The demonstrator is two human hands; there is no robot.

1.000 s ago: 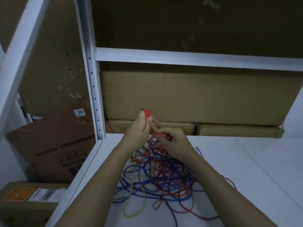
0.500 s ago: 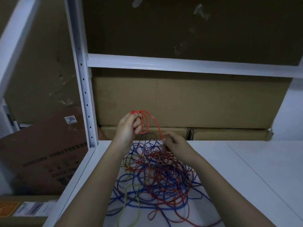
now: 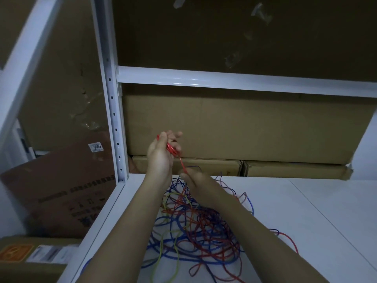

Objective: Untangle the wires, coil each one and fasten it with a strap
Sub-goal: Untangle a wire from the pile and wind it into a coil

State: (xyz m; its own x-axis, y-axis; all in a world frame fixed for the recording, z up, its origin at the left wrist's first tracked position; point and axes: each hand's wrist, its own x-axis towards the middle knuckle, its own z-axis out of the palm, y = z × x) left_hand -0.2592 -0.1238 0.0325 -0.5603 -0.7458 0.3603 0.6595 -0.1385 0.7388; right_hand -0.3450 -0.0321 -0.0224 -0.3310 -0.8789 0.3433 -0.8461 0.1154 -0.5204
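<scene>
The left hand [image 3: 161, 154] grips a small coil of thin red wire [image 3: 171, 149]; one strand runs down to the pinching right hand [image 3: 195, 180] — above the tangled red, blue and yellow wires [image 3: 193, 227] by the white shelf's [image 3: 306, 211] left edge.

Left hand [image 3: 160, 158] raised, gripping small coil of red wire [image 3: 171, 149]; strand running down to right hand [image 3: 196, 180], pinched there. Tangle of wires [image 3: 195, 227], blue, red, yellow-green, on white shelf [image 3: 306, 211]. Cardboard boxes [image 3: 234, 127] behind; white upright [image 3: 111, 99] left
</scene>
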